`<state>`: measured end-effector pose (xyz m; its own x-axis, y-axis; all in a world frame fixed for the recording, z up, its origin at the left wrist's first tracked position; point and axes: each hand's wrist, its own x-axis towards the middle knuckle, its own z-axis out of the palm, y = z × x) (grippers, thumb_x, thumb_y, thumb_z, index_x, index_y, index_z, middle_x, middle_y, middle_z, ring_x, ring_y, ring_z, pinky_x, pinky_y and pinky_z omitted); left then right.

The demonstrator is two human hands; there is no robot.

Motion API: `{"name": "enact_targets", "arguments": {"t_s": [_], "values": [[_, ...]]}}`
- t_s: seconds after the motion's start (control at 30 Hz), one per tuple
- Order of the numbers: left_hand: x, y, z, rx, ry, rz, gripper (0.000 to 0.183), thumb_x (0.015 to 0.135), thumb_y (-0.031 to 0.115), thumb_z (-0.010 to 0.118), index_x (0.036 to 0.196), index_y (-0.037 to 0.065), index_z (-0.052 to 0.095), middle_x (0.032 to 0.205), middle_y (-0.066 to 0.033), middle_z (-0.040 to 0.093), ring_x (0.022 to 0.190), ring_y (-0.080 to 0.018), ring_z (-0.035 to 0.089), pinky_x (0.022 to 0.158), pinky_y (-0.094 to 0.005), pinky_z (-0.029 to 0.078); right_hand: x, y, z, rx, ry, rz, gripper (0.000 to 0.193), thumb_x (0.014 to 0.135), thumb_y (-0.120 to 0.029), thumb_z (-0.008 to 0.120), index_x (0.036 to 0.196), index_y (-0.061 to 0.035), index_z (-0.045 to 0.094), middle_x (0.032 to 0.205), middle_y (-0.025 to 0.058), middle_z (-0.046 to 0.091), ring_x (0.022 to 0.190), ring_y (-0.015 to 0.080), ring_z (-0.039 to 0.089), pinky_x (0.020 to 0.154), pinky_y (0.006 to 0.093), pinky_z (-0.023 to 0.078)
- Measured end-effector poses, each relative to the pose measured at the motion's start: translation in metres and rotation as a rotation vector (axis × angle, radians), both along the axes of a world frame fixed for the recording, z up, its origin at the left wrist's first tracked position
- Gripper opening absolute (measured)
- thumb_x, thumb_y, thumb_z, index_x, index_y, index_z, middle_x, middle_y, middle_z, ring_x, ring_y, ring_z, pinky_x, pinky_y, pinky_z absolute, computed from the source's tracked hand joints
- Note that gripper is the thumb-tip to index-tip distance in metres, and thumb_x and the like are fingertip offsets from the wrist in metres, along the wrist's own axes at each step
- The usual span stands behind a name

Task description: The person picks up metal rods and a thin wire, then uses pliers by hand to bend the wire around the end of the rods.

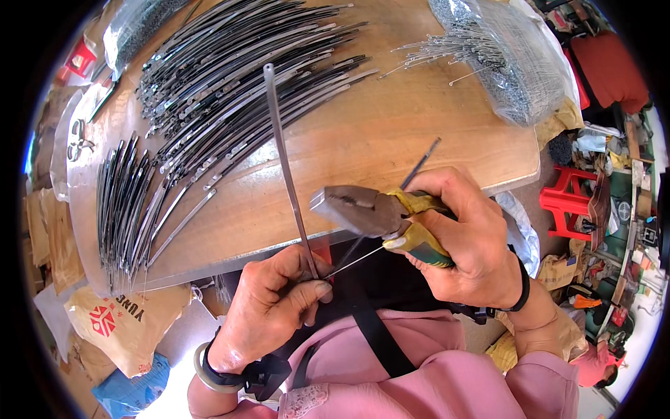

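Observation:
My left hand (276,311) pinches the lower end of a long thin metal strip (283,157) that stands up over the table edge. A thin wire pin (352,263) pokes out from between its fingers toward the right. My right hand (471,241) grips a pair of pliers (370,211) with yellow and green handles, jaws shut and pointing left, just right of the strip. A dark thin rod (422,164) also sticks up from the right hand's fingers.
A wooden table (391,133) carries fanned piles of dark metal strips (237,84) and a smaller bundle (129,202) at the left. A clear bag of wire pins (509,63) lies at the back right. Scissors (78,140) lie far left. Bags and a red stool (569,202) surround the table.

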<state>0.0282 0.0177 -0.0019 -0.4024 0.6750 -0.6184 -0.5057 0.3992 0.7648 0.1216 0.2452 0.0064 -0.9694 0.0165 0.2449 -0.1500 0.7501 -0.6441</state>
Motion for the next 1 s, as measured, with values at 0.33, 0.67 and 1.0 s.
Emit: {"name": "enact_targets", "arguments": {"t_s": [0.33, 0.67, 1.0], "values": [[0.002, 0.001, -0.001, 0.001, 0.026, -0.02, 0.003, 0.091, -0.005, 0.057, 0.087, -0.004, 0.056, 0.072, -0.004, 0.058, 0.057, -0.0078, 0.053, 0.051, -0.0225, 0.042, -0.016, 0.01, 0.0, 0.22, 0.001, 0.176, 0.03, 0.053, -0.005, 0.066, 0.083, -0.0009, 0.064, 0.102, 0.013, 0.058, 0.09, 0.0294, 0.057, 0.088, 0.0473, 0.037], [-0.034, -0.011, 0.003, 0.195, 0.031, -0.028, 0.029, 0.086, -0.013, 0.054, 0.111, -0.007, 0.067, 0.098, -0.0118, 0.07, 0.086, -0.0185, 0.067, 0.08, -0.0279, 0.053, -0.014, 0.002, 0.005, 0.154, 0.078, 0.148, 0.028, 0.053, -0.004, 0.064, 0.081, -0.0006, 0.062, 0.1, 0.0129, 0.058, 0.08, 0.0283, 0.057, 0.081, 0.0464, 0.037], [-0.013, 0.018, 0.016, 0.022, -0.274, -0.005, 0.011, 0.09, 0.004, 0.059, 0.097, -0.004, 0.064, 0.075, -0.0088, 0.064, 0.057, -0.0129, 0.059, 0.054, -0.0266, 0.046, -0.005, -0.014, 0.005, 0.167, 0.09, 0.173, 0.026, 0.055, -0.005, 0.069, 0.08, -0.0039, 0.061, 0.102, 0.0112, 0.059, 0.085, 0.0279, 0.057, 0.077, 0.0445, 0.038]]}}
